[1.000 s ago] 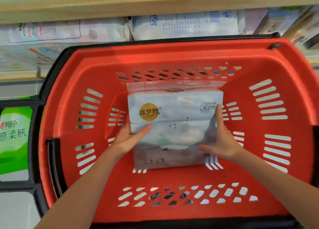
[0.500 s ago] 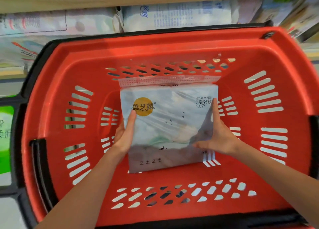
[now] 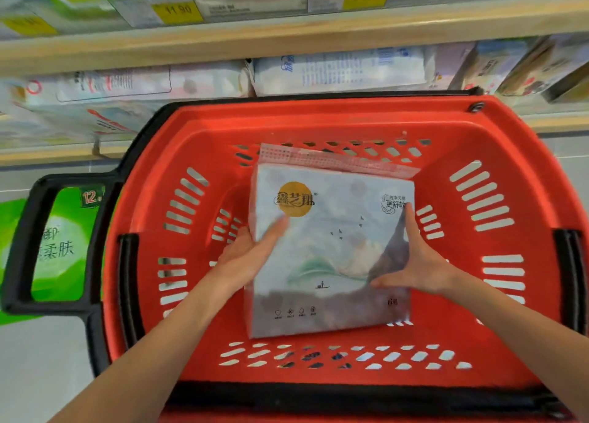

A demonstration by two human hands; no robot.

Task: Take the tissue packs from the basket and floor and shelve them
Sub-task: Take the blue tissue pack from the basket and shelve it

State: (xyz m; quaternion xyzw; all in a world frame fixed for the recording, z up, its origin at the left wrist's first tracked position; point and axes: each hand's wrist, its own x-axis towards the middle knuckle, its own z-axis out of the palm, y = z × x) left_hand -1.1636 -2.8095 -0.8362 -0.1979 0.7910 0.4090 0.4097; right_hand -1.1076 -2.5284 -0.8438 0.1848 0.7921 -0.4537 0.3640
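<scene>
The left hand (image 3: 245, 257) grips the left edge of a white tissue pack (image 3: 331, 241), thumb laid slanting across its printed face just under the gold round logo and the other fingers hidden behind it. The right hand (image 3: 417, 263) holds the opposite edge, its fingers reaching up along the right side and its thumb stretched across the lower front. The pack is clasped between the two hands inside the red shopping basket (image 3: 318, 116), face up and slightly skewed, with its clear sealed flap pointing at the far wall. Whether it touches the basket's bottom cannot be told. Through the basket's black pull handle (image 3: 19, 247) on the left, a green tissue pack (image 3: 63, 247) shows lying on the pale floor (image 3: 38, 359). Beyond the basket, a wooden shelf board (image 3: 287, 37) carries yellow price tags (image 3: 177, 10), and white wrapped packs (image 3: 338, 72) lie below it.
</scene>
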